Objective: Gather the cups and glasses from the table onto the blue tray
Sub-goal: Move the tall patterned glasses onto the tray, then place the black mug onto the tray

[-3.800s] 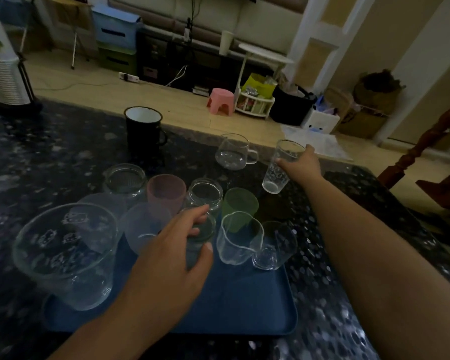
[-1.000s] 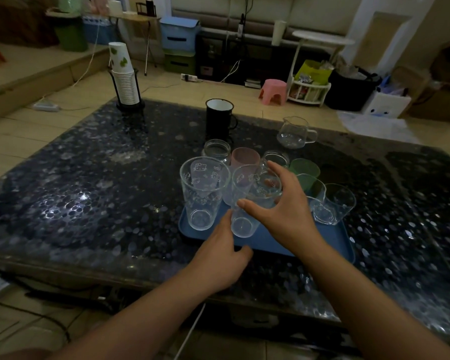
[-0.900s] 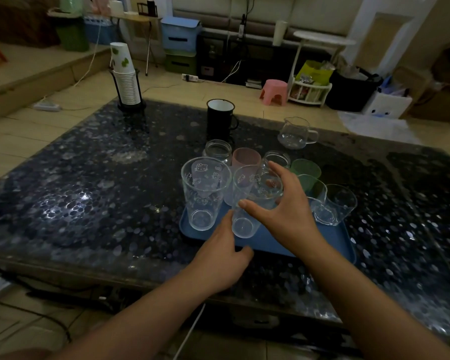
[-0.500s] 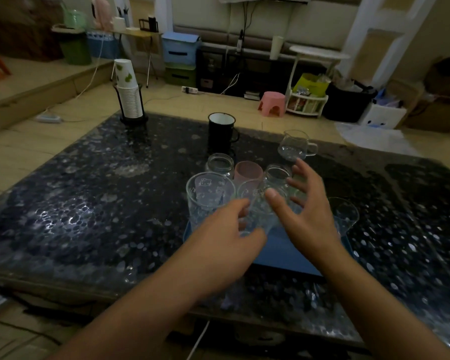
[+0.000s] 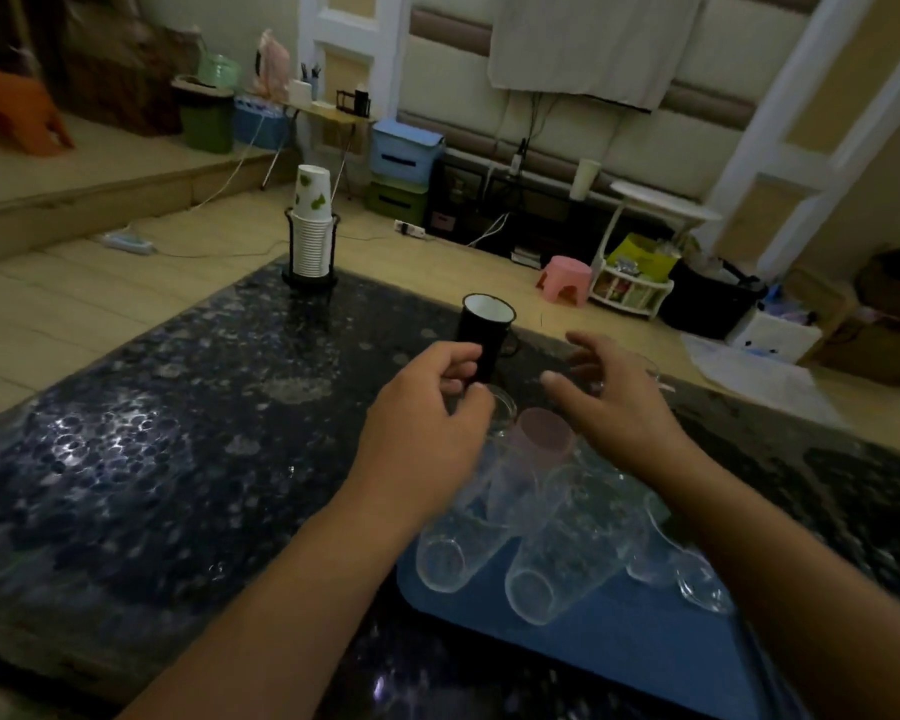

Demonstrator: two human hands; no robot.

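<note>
The blue tray (image 5: 624, 646) sits on the dark table near its front edge. It holds several clear glasses (image 5: 557, 563) and a pink cup (image 5: 541, 439). A black mug (image 5: 481, 330) with a white inside stands on the table beyond the tray. My left hand (image 5: 427, 433) hovers over the tray's far left, its fingers curled, just short of the mug, and holds nothing. My right hand (image 5: 614, 407) is spread open above the tray's far side and hides most of a glass pitcher (image 5: 655, 374) behind it.
A stack of paper cups (image 5: 310, 226) in a black wire holder stands at the table's far left corner. Beyond the far edge, on the floor, are a pink stool (image 5: 565, 278), a white rack (image 5: 630, 291) and storage boxes (image 5: 406, 153).
Both hands have let go of the glasses on the tray and moved forward toward the black mug and the pitcher. The view has tipped closer over the table.
</note>
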